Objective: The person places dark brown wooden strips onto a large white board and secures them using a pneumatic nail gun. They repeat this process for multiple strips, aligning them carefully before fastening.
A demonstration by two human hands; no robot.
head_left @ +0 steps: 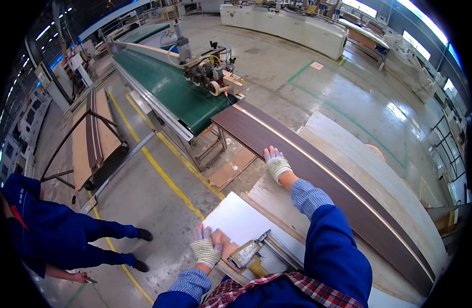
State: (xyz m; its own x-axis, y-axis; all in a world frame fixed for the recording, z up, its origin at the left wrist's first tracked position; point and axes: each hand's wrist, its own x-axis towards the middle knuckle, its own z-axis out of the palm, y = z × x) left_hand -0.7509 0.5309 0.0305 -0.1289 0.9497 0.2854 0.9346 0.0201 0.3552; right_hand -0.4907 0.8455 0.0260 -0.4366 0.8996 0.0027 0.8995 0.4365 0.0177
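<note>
My right hand (277,163), in a striped fingerless glove, lies with its fingers stretched out on the near edge of a long dark brown panel (303,167). A pale strip runs lengthwise along this panel. Its far end reaches to the machine head (213,74) beside a green conveyor belt (164,84). My left hand (205,248), gloved alike, rests with fingers spread at the edge of a small brown piece (227,247) by a white sheet (231,215). A nail gun (246,255) with a yellowish handle lies right of that hand, touched by neither hand.
Pale boards (277,205) lie under and beside the panel. A person in blue (77,228) stands at the left, near a cart with long strips (95,131). Yellow floor lines (164,174) pass between us. A long white cabinet (282,31) stands at the back.
</note>
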